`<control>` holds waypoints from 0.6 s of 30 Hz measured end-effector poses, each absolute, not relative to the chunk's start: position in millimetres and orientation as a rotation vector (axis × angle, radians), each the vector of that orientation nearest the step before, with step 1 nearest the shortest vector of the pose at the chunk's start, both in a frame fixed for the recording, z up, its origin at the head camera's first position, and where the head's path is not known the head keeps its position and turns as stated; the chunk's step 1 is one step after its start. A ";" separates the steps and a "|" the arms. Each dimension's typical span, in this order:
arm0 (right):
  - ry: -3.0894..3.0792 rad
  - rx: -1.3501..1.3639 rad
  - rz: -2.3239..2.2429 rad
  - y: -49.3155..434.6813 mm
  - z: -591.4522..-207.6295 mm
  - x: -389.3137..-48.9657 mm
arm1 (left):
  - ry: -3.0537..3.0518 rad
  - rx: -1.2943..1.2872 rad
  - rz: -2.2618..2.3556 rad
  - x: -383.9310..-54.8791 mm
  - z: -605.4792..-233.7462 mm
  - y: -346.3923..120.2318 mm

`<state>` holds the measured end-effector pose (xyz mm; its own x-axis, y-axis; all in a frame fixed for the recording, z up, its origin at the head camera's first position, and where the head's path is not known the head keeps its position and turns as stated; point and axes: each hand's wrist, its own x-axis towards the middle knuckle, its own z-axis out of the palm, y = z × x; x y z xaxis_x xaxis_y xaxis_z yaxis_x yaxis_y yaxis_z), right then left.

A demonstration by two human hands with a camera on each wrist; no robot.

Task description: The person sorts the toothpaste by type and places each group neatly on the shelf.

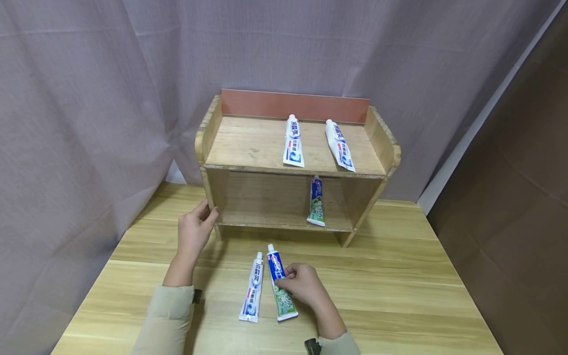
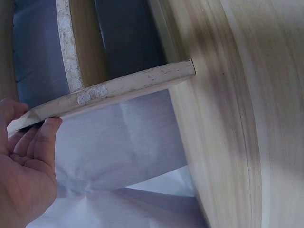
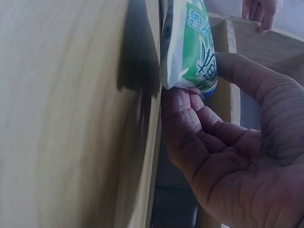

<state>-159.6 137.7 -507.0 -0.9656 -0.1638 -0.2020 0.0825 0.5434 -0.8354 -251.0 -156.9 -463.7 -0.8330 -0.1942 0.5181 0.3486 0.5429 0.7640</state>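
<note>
My left hand [image 1: 195,229] grips the left side panel of a small two-tier wooden shelf [image 1: 253,224]. In the left wrist view the thumb lies on one face of the panel [image 2: 137,83] and the fingers on the other. My right hand [image 1: 303,285] pinches a blue and green toothpaste tube [image 1: 284,301] near its middle, thumb on one side and fingers on the other. The tube's cap points toward the shelf. Just left of it, a white and blue toothpaste tube [image 1: 252,291] lies on the table, its cap pointing the same way.
Two white and blue toothpaste tubes [image 1: 293,143] lie on the upper tier, right of its middle. Another blue and green tube [image 1: 316,204] rests on the lower tier. The shelf stands on a wooden table [image 1: 399,296], with a grey curtain [image 1: 284,49] behind it.
</note>
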 end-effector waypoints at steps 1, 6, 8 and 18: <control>2.523 -0.069 -1.390 137.9 -506.9 -159.7 | -2.217 -0.128 -1.273 -251.0 -463.7 -156.9; 2.511 -0.072 -1.396 138.5 -506.7 -159.7 | -2.213 -0.130 -1.280 -250.5 -464.0 -157.1; 2.504 -0.072 -1.401 138.9 -506.7 -159.7 | -2.218 -0.125 -1.283 -250.2 -464.0 -157.2; 2.510 -0.083 -1.431 140.9 -504.6 -160.2 | -2.229 -0.122 -1.270 -249.9 -463.3 -157.2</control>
<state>-160.2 140.9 -504.6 -0.9671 -0.1720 -0.1873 0.0736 0.5157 -0.8536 -249.9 -157.2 -463.3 -0.8359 -0.1925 0.5141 0.3440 0.5462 0.7638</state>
